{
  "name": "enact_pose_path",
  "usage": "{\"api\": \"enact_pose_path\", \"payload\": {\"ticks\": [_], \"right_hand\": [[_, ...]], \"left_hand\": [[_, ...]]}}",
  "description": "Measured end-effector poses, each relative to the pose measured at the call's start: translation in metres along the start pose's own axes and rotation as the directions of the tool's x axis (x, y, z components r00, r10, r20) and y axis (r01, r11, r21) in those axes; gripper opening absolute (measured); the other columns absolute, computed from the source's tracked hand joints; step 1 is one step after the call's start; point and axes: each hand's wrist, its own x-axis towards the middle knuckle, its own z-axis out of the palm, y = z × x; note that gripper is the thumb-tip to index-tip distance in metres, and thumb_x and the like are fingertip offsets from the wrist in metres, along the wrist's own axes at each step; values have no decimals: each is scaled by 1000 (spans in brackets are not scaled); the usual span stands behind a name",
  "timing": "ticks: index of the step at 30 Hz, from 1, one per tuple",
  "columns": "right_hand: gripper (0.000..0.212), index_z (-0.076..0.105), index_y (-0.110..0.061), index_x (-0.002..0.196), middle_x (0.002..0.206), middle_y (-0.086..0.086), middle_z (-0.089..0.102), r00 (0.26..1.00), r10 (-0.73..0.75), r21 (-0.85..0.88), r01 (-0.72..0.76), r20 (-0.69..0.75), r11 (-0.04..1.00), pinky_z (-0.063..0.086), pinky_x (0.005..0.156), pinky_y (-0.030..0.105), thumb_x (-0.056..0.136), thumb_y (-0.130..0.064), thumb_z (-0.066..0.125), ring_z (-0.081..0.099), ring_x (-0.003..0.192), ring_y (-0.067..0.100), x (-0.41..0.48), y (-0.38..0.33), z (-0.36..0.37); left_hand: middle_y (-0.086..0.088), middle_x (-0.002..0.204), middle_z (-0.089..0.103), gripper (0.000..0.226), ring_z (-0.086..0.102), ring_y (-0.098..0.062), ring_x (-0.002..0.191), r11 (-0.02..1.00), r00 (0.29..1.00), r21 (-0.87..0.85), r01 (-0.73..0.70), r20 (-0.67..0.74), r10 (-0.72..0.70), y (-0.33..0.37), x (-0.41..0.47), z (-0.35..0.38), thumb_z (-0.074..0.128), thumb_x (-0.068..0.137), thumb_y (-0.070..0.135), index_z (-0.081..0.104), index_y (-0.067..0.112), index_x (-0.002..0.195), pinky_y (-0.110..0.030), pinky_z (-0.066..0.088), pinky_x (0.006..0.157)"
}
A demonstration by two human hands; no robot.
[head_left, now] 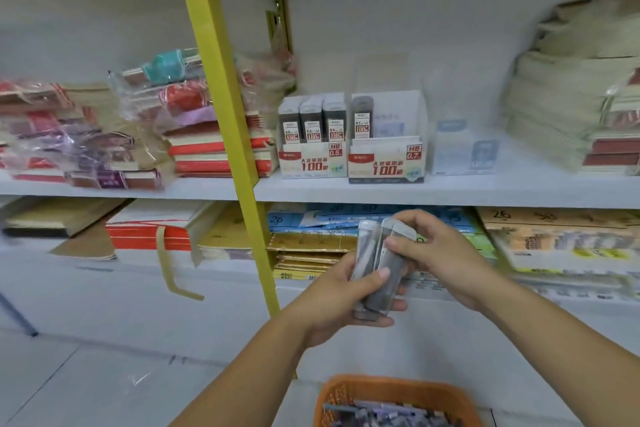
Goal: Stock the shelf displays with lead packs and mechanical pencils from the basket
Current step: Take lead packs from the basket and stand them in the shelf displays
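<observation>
A left hand [332, 302] curls around several slim, dark clear-plastic lead packs [367, 253] while the right hand [446, 260], just beside it, pinches the top of one, both above an orange plastic mesh basket [381, 386].

Yellow post [225, 107]: leaning across the shelf fronts.
Upper shelf: wrapped books [86, 135] are lying in loose piles at left; red books [214, 152] are sitting stacked just behind the post; beige paper stacks [554, 107] are rising at right.
Lower shelf: blue packs [311, 220] are lying above gold envelopes [308, 246]; a tan strap [169, 267] is hanging from a red-and-white stack [149, 232].
Floor tiles [69, 385] are showing below.
</observation>
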Motion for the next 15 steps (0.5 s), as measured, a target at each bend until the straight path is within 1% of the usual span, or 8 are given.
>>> {"api": "enact_pose_path", "payload": {"ticks": [2, 4, 6, 7, 9, 11, 13, 15], "right_hand": [[22, 70, -35, 97, 93, -2, 72, 1000, -9, 17, 9, -20, 1000, 54, 61, 25, 80, -24, 77, 67, 70, 15, 2, -1, -3], [26, 70, -40, 101, 83, -3, 72, 999, -14, -38, 13, -38, 999, 50, 53, 24, 79, -30, 77, 62, 60, 15, 3, -4, -7], [29, 68, -43, 104, 74, -4, 70, 999, -9, -72, 6, -48, 997, 45, 45, 25, 80, -30, 77, 58, 52, 14, 5, -6, -10], [31, 67, -40, 106, 76, -3, 70, 998, -1, -45, -2, -58, 999, 45, 44, 26, 80, -27, 78, 61, 53, 16, 5, -6, -10], [32, 63, -28, 105, 87, -3, 72, 996, 20, 18, -18, -82, 1000, 50, 49, 28, 78, -23, 80, 67, 58, 22, 6, -6, -10], [28, 61, -23, 102, 89, -4, 72, 997, 21, 15, -20, -77, 1000, 54, 57, 30, 80, -21, 78, 69, 63, 24, 4, -6, -9], [24, 63, -22, 104, 89, -5, 72, 998, 18, -6, -18, -59, 1000, 54, 63, 28, 83, -18, 74, 68, 67, 20, 1, -6, -9], [25, 64, -21, 109, 92, -3, 73, 999, 18, 9, -18, -45, 1000, 53, 66, 27, 86, -10, 68, 67, 70, 16, 0, -6, -11]], "left_hand": [[-7, 114, 74, 41, 73, -27, 103, 1000, 1000, -27, -15, -9, 15, 0, 4, 0, 67, 94, 36, 52, 28, 131, -41, 60, 85], [-6, 105, 75, 40, 73, -22, 91, 998, 997, -25, -61, -49, 60, 0, 7, 2, 69, 92, 37, 54, 28, 128, -38, 60, 81], [-5, 102, 75, 42, 72, -20, 85, 994, 989, 29, -107, -103, 110, -1, 9, 3, 72, 89, 38, 55, 28, 126, -35, 60, 77], [-4, 102, 75, 42, 73, -20, 85, 990, 982, 64, -125, -131, 132, -1, 10, 3, 73, 88, 39, 55, 30, 125, -34, 60, 76], [-1, 103, 74, 43, 73, -17, 85, 981, 970, 126, -147, -175, 168, -2, 10, 3, 77, 85, 38, 56, 35, 123, -31, 60, 73], [4, 100, 73, 45, 73, -14, 84, 974, 965, 162, -155, -185, 184, -3, 9, 4, 79, 82, 40, 56, 41, 121, -28, 58, 70], [6, 97, 72, 42, 72, -13, 83, 974, 968, 169, -153, -173, 182, -5, 8, 6, 77, 81, 44, 57, 48, 117, -27, 58, 69], [8, 95, 73, 36, 72, -12, 82, 979, 971, 141, -149, -167, 171, -6, 6, 8, 76, 81, 48, 58, 54, 111, -28, 59, 69]]}}
